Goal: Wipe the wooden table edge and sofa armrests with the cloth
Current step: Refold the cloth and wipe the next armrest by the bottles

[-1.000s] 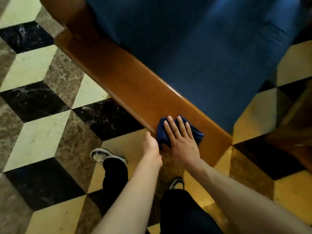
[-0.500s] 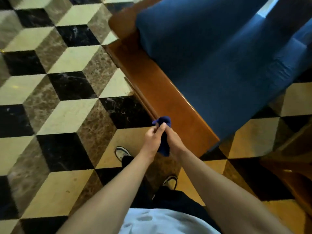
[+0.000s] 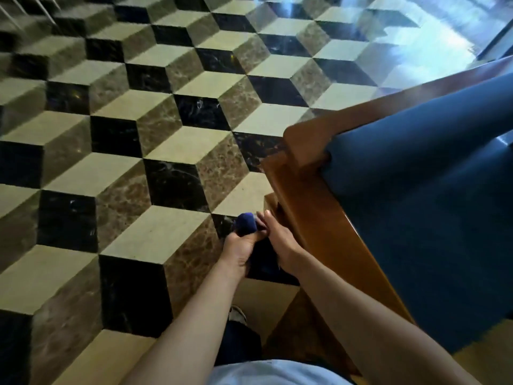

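Beside the wooden sofa armrest (image 3: 313,218), the left hand (image 3: 240,250) grips a bunched blue cloth (image 3: 245,224); right hand (image 3: 281,240) fingers pinch it too

Two hands, left (image 3: 241,250) and right (image 3: 280,243), one cloth (image 3: 245,224), one sofa (image 3: 433,207)

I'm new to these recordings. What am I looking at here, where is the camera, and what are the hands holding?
There is no machine: a person wears one wide-angle camera on the head, looking down at their own bare arms. The left hand grips a bunched dark blue cloth. The right hand is beside it, fingers touching the cloth, next to the sofa's wooden armrest. Right of the wood is the blue cushion. Below is a patterned tile floor, with one shoe visible.
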Demonstrator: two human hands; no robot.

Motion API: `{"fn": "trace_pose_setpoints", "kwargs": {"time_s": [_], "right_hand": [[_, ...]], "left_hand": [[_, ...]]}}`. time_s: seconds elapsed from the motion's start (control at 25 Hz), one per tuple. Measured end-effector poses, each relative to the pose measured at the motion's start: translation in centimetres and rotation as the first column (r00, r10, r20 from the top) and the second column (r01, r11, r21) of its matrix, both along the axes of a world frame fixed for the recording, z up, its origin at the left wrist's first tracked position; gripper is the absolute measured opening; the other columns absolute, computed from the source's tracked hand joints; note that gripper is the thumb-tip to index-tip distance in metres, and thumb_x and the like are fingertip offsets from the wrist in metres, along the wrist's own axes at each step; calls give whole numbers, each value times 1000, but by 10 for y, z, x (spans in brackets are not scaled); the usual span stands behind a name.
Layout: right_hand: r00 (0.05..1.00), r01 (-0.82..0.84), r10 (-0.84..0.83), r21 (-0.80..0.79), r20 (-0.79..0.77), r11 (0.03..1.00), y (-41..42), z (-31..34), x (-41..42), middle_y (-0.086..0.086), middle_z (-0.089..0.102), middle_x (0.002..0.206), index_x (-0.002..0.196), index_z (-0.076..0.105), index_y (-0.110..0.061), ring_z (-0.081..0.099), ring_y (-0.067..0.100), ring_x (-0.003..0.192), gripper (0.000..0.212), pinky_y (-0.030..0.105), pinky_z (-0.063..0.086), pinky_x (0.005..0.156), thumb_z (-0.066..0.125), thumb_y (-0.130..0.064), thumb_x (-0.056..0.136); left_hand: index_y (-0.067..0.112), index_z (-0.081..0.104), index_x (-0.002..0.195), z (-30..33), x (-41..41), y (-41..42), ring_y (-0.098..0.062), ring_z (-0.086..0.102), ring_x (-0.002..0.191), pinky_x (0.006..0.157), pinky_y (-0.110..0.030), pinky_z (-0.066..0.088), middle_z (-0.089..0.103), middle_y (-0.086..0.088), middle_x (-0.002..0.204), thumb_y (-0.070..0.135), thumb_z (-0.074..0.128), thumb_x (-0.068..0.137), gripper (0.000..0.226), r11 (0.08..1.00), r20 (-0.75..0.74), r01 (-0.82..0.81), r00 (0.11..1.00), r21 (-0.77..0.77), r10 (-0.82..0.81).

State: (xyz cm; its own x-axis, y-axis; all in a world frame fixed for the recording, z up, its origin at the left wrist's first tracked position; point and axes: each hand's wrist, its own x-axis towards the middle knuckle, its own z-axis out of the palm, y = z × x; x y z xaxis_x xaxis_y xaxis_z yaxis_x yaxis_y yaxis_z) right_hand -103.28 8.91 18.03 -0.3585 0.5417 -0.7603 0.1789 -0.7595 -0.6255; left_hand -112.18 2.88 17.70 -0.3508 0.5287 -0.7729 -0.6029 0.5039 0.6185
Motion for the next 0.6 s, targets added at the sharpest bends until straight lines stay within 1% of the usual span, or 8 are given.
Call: {"fn": "trace_pose_setpoints", "kwargs": {"time_s": [0.08, 0.12, 0.2, 0.24, 0.32, 0.4, 0.48, 0.6], "right_hand": [[997, 3, -8, 71, 74, 997, 41, 2, -52, 5, 73, 113, 112, 74, -19, 66, 15, 98, 37, 31, 50, 89, 50, -47, 104], [997, 17, -25, 99, 76, 995, 61, 3, -78, 10, 70, 122, 120, 70, -18, 65, 16, 101, 35, 31, 50, 89, 51, -42, 105], [999, 47, -48, 87, 9, 995, 107, 6, -123, 17, 69, 127, 123, 69, -17, 67, 25, 107, 35, 36, 53, 97, 55, -42, 102], [998, 68, -66, 64, -19, 996, 134, 8, -144, 17, 71, 125, 124, 69, -16, 69, 28, 110, 39, 41, 53, 101, 59, -45, 99], [995, 86, -84, 45, -46, 995, 191, 6, -179, 15, 76, 114, 119, 72, -14, 73, 29, 107, 43, 43, 57, 100, 68, -48, 93], [998, 57, -57, 117, -2, 992, 257, -3, -212, 21, 76, 114, 112, 74, -6, 73, 35, 108, 40, 49, 56, 101, 75, -39, 90], [998, 17, -31, 253, 51, 967, 323, -15, -243, 29, 74, 113, 110, 73, 2, 72, 37, 103, 33, 52, 57, 98, 75, -25, 92], [999, 27, -38, 376, 22, 926, 442, -22, -291, 23, 73, 99, 107, 69, 4, 66, 28, 89, 27, 40, 53, 81, 72, -20, 95]], "left_hand": [[-6, 70, 104, 11, -60, 42, -39, 72, 84, 86, -52, 58, 72, -27, 93, -6, 73, 81, 23, 1000, 23, 3, 1000, 21, -4], [-7, 70, 104, 18, -89, 66, -39, 70, 85, 86, -51, 57, 71, -29, 97, -6, 71, 81, 23, 999, 34, 0, 999, 35, -1], [-11, 66, 118, 27, -140, 120, -41, 66, 98, 98, -54, 52, 67, -34, 117, -6, 66, 82, 37, 996, 60, -27, 998, 81, 22], [-12, 62, 128, 30, -162, 148, -42, 63, 105, 105, -54, 49, 64, -34, 126, -5, 64, 83, 46, 995, 74, -34, 997, 94, 27], [-10, 58, 136, 30, -204, 203, -43, 62, 115, 112, -54, 45, 62, -31, 135, -3, 63, 84, 53, 994, 77, -20, 997, 111, 11], [-10, 61, 133, 22, -246, 259, -44, 64, 116, 105, -52, 50, 65, -31, 133, -1, 67, 82, 52, 994, 62, 1, 998, 106, -8], [-9, 67, 124, 11, -286, 317, -43, 68, 105, 90, -47, 55, 70, -31, 123, 0, 72, 79, 47, 996, -42, 54, 998, 76, -51], [-1, 72, 119, -4, -340, 424, -39, 69, 98, 77, -40, 53, 74, -24, 110, 8, 68, 80, 39, 995, -60, 89, 994, 42, -86]]}}
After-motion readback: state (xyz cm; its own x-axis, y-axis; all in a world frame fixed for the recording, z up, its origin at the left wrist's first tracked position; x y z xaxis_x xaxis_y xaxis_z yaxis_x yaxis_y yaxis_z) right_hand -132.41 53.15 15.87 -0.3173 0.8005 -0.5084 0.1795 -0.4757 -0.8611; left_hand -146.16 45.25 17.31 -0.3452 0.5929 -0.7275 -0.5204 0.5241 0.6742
